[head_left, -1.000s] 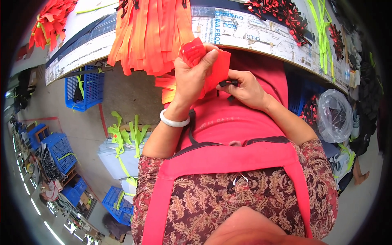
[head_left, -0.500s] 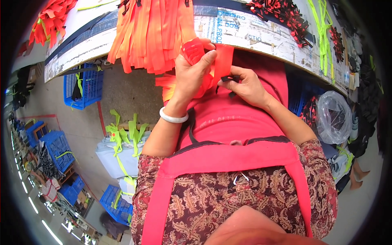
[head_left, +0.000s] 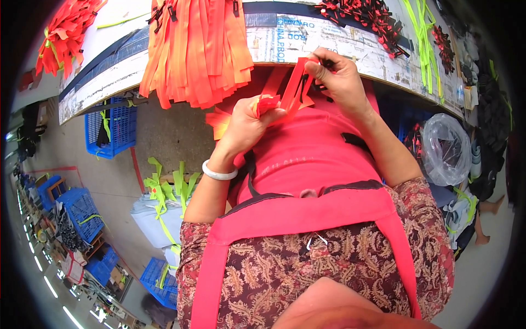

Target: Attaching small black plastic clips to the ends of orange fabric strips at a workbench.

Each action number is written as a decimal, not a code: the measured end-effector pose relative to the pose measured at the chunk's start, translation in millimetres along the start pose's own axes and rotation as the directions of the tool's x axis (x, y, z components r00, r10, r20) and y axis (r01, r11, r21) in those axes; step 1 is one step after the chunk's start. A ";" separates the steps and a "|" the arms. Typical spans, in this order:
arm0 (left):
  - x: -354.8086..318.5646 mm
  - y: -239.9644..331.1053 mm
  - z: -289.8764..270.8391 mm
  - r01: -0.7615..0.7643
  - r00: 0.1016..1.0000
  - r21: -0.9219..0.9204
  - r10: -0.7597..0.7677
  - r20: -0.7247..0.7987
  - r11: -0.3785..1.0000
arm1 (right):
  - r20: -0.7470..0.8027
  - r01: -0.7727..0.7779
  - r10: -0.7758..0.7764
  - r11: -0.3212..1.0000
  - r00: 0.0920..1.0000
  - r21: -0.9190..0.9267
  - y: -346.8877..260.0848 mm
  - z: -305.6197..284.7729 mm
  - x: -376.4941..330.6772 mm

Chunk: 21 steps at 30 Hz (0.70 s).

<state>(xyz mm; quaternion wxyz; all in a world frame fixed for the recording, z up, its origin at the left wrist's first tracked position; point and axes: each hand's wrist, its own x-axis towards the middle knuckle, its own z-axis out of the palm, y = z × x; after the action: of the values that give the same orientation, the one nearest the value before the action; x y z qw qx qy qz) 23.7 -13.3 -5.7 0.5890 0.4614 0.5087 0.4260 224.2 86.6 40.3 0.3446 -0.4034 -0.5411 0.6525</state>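
My left hand (head_left: 247, 125), with a white bangle at the wrist, is closed around a folded bunch of orange-red straps, whose loose orange ends (head_left: 218, 122) stick out beside it. A red-orange strap (head_left: 292, 88) runs from there up to my right hand (head_left: 344, 82). That hand pinches the strap's upper end, where small black pieces (head_left: 327, 63) show between the fingers; their exact kind is hard to make out. Both hands are over my red apron (head_left: 307, 148), close to the table's near edge. Left of them, a thick row of orange straps (head_left: 197, 60) hangs over that edge.
The table (head_left: 268, 41) carries a heap of red-and-black pieces (head_left: 364, 22) and yellow-green strips (head_left: 422, 44). More red-orange strips (head_left: 63, 35) lie at far left. Blue crates (head_left: 112, 129) stand on the floor, left. A clear plastic bag (head_left: 446, 149) is at right.
My right hand has risen away from the apron with the strap's end. My left hand has dropped a little toward me and left. The strap now spans the gap between them.
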 end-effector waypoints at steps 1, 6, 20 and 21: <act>0.0 0.0 -2.7 0.002 0.999 0.071 -0.005 0.045 0.997 | 0.028 0.002 -0.001 0.999 1.000 -0.035 -1.5 2.0 -1.5; 14.6 34.7 13.4 -0.143 0.987 -0.139 0.132 -0.092 0.980 | 0.197 0.181 -0.157 0.977 0.968 -0.110 6.6 13.1 -12.5; 14.4 22.8 14.2 0.005 0.999 -0.424 -0.020 -0.032 0.905 | 0.123 -0.044 0.049 0.998 0.991 -0.041 -12.2 23.1 -20.6; 14.2 22.7 12.0 0.027 1.000 -0.459 -0.029 0.002 0.888 | 0.137 -0.018 0.021 1.000 0.990 -0.025 -10.7 22.6 -19.3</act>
<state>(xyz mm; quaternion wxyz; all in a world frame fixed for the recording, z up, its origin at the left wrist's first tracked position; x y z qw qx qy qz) 36.6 3.9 14.2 0.6862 0.3009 0.4015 0.5268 212.5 61.7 55.9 0.2953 -0.3670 -0.5673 0.6755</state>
